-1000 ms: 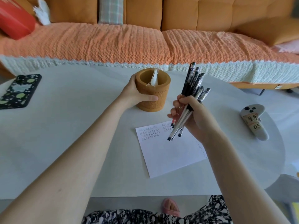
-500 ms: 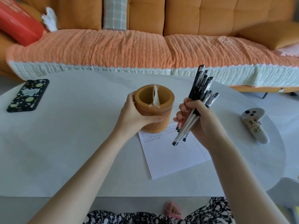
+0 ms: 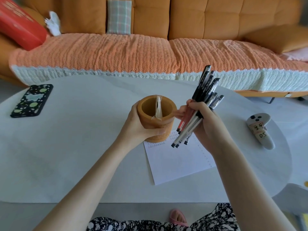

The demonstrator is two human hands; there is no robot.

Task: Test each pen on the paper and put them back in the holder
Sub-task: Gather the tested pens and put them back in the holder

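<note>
so the paper (image 3: 175, 164) lies on the bench (image 3: 83, 147) just this side of the holder (image 3: 164, 125), test marks along its far edge. the left hand (image 3: 138, 125) has its fingers (image 3: 155, 131) wrapped round the holder's wall, steadying it; can't tell if it's lifted. the right hand (image 3: 206, 124), just right of the holder, has its fingers curled tight round the whole bunch of pens (image 3: 204, 90), tips down. Looks like drop-in time: I'd line the tips up over the mouth, dodge the pale scrap (image 3: 158, 109) inside, and loosen the grip slowly so none skid out. phone (image 3: 31, 100) sits well left of the holder
</note>
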